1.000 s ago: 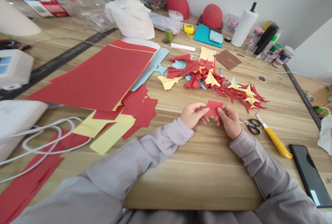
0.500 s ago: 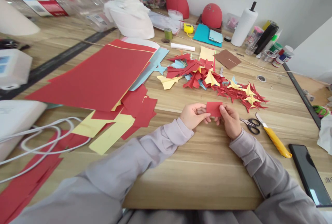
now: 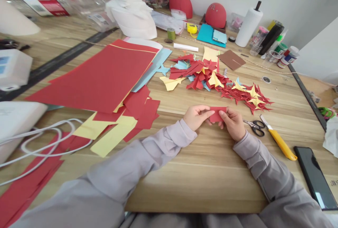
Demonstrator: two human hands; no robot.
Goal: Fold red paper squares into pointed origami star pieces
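Pinching a red paper scrap (image 3: 218,114) between left hand (image 3: 196,117) and right hand (image 3: 233,124), seemingly mid-fold, scissors (image 3: 256,128) just right of the grip; creasing looks next.

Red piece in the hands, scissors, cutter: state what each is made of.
Red piece: matte paper or thin card, judging by its flat, unglossy surface and soft bend. Scissors: black plastic handles with a slight sheen, grey blades, probably steel. Cutter: glossy yellow plastic body; its silver tip looks metal.
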